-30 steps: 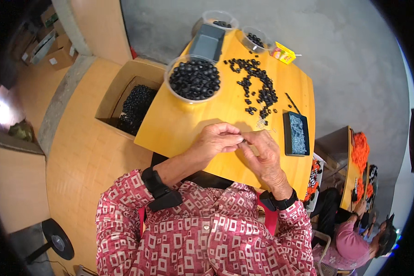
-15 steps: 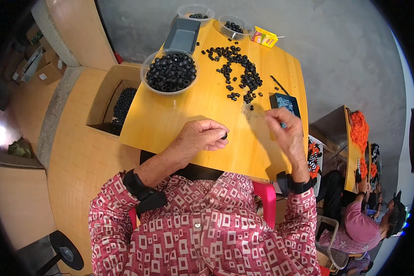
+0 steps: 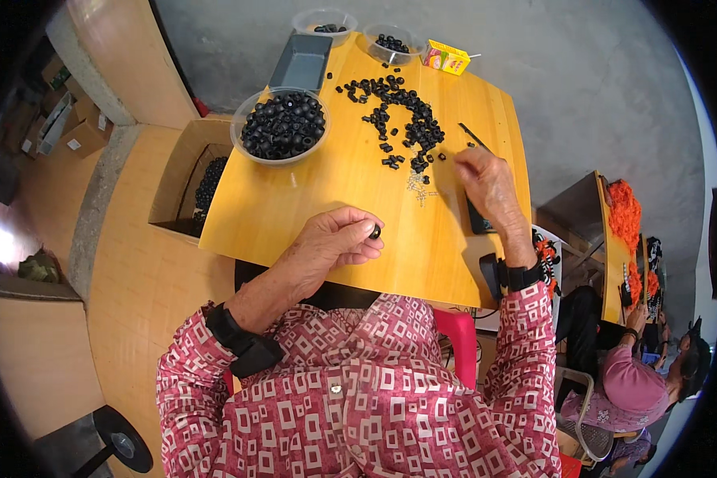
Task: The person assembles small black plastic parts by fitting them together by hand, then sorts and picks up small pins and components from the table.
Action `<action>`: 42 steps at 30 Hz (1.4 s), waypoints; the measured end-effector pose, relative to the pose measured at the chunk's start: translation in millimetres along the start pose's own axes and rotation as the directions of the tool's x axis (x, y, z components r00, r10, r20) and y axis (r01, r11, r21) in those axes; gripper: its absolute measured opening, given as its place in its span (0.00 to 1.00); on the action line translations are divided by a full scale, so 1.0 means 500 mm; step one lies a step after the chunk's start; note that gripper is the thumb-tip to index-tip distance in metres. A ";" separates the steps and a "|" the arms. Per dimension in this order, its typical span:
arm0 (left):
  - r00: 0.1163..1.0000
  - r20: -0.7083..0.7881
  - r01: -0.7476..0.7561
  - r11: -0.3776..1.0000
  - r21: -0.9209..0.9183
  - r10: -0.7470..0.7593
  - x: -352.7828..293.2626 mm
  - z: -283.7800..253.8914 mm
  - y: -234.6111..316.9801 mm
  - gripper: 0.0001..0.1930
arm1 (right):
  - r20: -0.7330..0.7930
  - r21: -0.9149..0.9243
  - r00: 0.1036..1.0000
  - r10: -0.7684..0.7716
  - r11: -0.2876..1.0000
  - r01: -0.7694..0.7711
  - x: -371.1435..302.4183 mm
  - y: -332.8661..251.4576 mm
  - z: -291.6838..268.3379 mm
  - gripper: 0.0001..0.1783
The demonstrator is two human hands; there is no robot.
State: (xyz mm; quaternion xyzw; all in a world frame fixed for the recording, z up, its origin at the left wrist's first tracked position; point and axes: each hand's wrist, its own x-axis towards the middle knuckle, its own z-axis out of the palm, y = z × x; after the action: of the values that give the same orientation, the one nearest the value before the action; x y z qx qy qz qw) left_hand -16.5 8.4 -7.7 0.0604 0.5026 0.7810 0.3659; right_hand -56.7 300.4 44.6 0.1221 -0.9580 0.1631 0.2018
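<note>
My left hand pinches one small black ring over the near middle of the table, while my right hand, fingers loosely curled and holding nothing I can see, reaches toward the scattered rings farther off. I judge I am mid-assembly, and the next move calls for picking a tiny piece from the small pale bits near my right hand. I count three round bowls, one grey tray, one yellow box.
</note>
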 end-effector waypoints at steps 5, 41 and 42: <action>0.998 -0.054 0.010 1.000 -0.006 -0.010 0.002 0.003 0.000 0.11 | 0.138 -0.097 0.990 0.031 0.995 -0.018 -0.047 -0.038 0.020 0.06; 1.000 -0.020 0.005 0.986 -0.169 -0.008 -0.009 0.039 -0.031 0.12 | 0.115 0.526 0.990 -0.078 0.851 0.006 -0.138 -0.227 -0.014 0.06; 1.000 -0.016 0.002 0.988 -0.157 -0.005 -0.009 0.039 -0.032 0.12 | 0.124 0.524 0.989 -0.084 0.852 0.007 -0.138 -0.227 -0.014 0.06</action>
State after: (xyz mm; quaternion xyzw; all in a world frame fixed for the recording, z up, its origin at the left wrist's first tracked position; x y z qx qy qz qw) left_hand 3.9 23.5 -10.3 0.0241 0.4425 0.8180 0.3667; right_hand 41.0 210.2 51.0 0.2062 -0.8867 0.4026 0.0959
